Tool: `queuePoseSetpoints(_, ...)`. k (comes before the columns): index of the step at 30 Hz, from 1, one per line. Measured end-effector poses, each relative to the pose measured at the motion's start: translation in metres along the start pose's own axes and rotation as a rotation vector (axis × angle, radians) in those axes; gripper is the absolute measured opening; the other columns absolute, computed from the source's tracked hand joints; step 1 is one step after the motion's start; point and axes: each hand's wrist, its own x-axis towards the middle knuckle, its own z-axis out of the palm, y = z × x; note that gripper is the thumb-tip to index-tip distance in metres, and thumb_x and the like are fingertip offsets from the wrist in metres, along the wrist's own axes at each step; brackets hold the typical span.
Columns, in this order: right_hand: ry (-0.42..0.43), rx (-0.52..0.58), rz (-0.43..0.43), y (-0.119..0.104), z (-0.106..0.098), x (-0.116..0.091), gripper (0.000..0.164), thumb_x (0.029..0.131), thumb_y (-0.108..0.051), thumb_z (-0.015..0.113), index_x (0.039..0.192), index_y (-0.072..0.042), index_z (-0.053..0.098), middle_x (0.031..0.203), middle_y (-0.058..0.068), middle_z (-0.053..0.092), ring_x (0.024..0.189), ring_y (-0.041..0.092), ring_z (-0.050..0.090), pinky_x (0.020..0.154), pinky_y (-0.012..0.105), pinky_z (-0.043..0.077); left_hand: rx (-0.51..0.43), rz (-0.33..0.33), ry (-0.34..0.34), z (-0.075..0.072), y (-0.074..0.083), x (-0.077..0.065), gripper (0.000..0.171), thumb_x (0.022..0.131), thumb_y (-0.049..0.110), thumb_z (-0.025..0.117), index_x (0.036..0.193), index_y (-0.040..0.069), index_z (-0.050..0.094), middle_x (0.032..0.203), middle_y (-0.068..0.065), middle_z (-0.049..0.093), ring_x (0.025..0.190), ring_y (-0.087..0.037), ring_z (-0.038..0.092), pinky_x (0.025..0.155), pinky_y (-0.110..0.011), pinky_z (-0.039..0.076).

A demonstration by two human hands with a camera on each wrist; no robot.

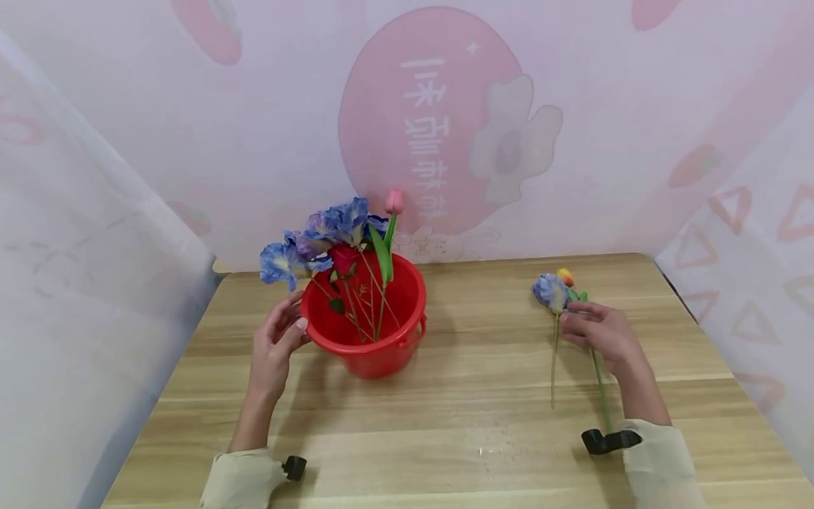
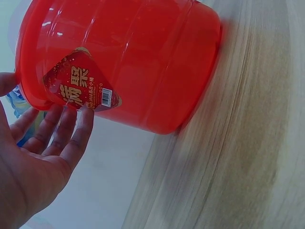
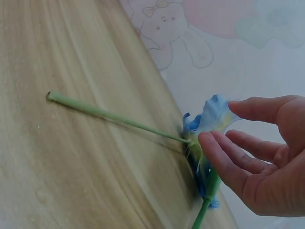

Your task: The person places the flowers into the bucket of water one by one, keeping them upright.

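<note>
A red bucket [image 1: 375, 360] stands on the wooden table, holding several blue and purple artificial flowers [image 1: 346, 223], a red rose [image 1: 343, 259] and a pink tulip [image 1: 395, 202]. At its left side my left hand [image 1: 276, 339] touches the rim and outer wall with spread, slightly bent fingers; the left wrist view shows the fingertips near the label [image 2: 81, 81]. On the right lie a blue flower [image 1: 550, 291] and an orange-yellow tulip [image 1: 564, 276] with green stems. My right hand [image 3: 271, 157] is over them, thumb and fingers apart around the blue bloom, gripping nothing visibly.
The wooden table [image 1: 470, 403] reaches back to a printed white and pink cloth [image 1: 273, 141]. More cloth hangs at the left and right sides. A black wrist camera [image 1: 607, 441] sits by the right sleeve, over the tulip's stem.
</note>
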Motion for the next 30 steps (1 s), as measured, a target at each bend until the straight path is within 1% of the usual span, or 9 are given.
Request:
queuePoseSetpoints(1, -0.001, -0.007, 0.003, 0.001, 0.000, 0.001, 0.069, 0.105, -0.016, 0.070, 0.160, 0.010, 0.037, 0.112, -0.005, 0.069, 0.097, -0.001, 0.075, 0.094, 0.025, 0.064, 0.000, 0.000, -0.001, 0.000, 0.000, -0.001, 0.048, 0.107, 0.005, 0.058, 0.154, -0.003, 0.052, 0.128, 0.004, 0.072, 0.110, -0.006, 0.072, 0.082, -0.021, 0.065)
queuePoseSetpoints(4, -0.003, -0.030, 0.008, 0.003, 0.001, 0.002, 0.068, 0.106, -0.016, 0.069, 0.160, 0.011, 0.037, 0.125, 0.011, 0.070, 0.098, 0.000, 0.075, 0.094, 0.025, 0.064, 0.009, 0.000, -0.001, 0.000, 0.000, -0.001, 0.048, 0.107, 0.007, 0.058, 0.154, -0.002, 0.053, 0.128, 0.004, 0.072, 0.110, -0.006, 0.072, 0.082, -0.021, 0.065)
queuePoseSetpoints(8, -0.018, -0.057, 0.025, 0.008, 0.002, 0.003, 0.068, 0.107, -0.018, 0.066, 0.160, 0.012, 0.035, 0.144, 0.025, 0.059, 0.099, 0.000, 0.075, 0.094, 0.025, 0.064, 0.007, -0.001, -0.002, 0.000, 0.000, -0.001, 0.048, 0.108, 0.007, 0.058, 0.154, -0.002, 0.053, 0.128, 0.003, 0.072, 0.110, -0.006, 0.072, 0.083, -0.022, 0.065)
queuePoseSetpoints(11, -0.030, -0.045, 0.047, 0.010, 0.002, 0.005, 0.069, 0.107, -0.017, 0.066, 0.161, 0.012, 0.034, 0.137, 0.017, 0.066, 0.098, 0.000, 0.075, 0.093, 0.026, 0.064, 0.001, 0.002, -0.007, 0.000, 0.000, 0.000, 0.048, 0.108, 0.006, 0.058, 0.154, -0.004, 0.052, 0.128, 0.003, 0.072, 0.110, -0.006, 0.073, 0.083, -0.022, 0.065)
queuePoseSetpoints(13, -0.031, -0.030, 0.060, 0.012, 0.002, 0.006, 0.069, 0.107, -0.017, 0.066, 0.161, 0.012, 0.034, 0.125, 0.006, 0.073, 0.097, 0.000, 0.076, 0.091, 0.026, 0.065, -0.003, 0.003, -0.009, 0.000, 0.000, 0.000, 0.048, 0.108, 0.006, 0.058, 0.154, -0.004, 0.052, 0.128, 0.003, 0.072, 0.109, -0.006, 0.073, 0.083, -0.022, 0.066)
queuePoseSetpoints(15, -0.024, -0.016, 0.073, 0.014, 0.003, 0.009, 0.069, 0.106, -0.016, 0.068, 0.160, 0.011, 0.036, 0.113, -0.005, 0.076, 0.094, 0.000, 0.076, 0.088, 0.025, 0.065, -0.007, 0.003, -0.007, 0.000, 0.000, -0.001, 0.048, 0.108, 0.006, 0.058, 0.154, -0.004, 0.052, 0.128, 0.002, 0.072, 0.109, -0.007, 0.073, 0.083, -0.023, 0.066)
queuePoseSetpoints(17, -0.007, -0.005, 0.084, 0.016, 0.004, 0.011, 0.067, 0.105, -0.014, 0.069, 0.159, 0.011, 0.038, 0.106, -0.011, 0.077, 0.090, 0.000, 0.076, 0.084, 0.025, 0.066, -0.008, -0.001, -0.005, 0.000, -0.001, -0.001, 0.048, 0.108, 0.006, 0.058, 0.154, -0.004, 0.052, 0.128, 0.002, 0.072, 0.109, -0.007, 0.073, 0.083, -0.023, 0.066)
queuePoseSetpoints(23, 0.068, 0.013, 0.103, 0.020, 0.009, 0.014, 0.060, 0.101, -0.008, 0.073, 0.152, 0.011, 0.047, 0.099, -0.012, 0.077, 0.083, 0.002, 0.077, 0.076, 0.025, 0.067, 0.002, -0.008, 0.000, -0.001, -0.003, -0.003, 0.048, 0.108, 0.007, 0.059, 0.154, -0.002, 0.053, 0.129, 0.002, 0.072, 0.112, -0.008, 0.072, 0.083, -0.022, 0.066)
queuePoseSetpoints(30, 0.095, 0.063, 0.071, 0.018, 0.013, 0.015, 0.059, 0.099, 0.000, 0.072, 0.151, 0.011, 0.047, 0.097, -0.014, 0.076, 0.083, 0.004, 0.078, 0.076, 0.028, 0.067, 0.003, -0.012, 0.000, -0.001, -0.001, -0.001, 0.048, 0.107, 0.008, 0.059, 0.154, 0.000, 0.054, 0.131, 0.001, 0.071, 0.113, -0.009, 0.072, 0.084, -0.023, 0.066)
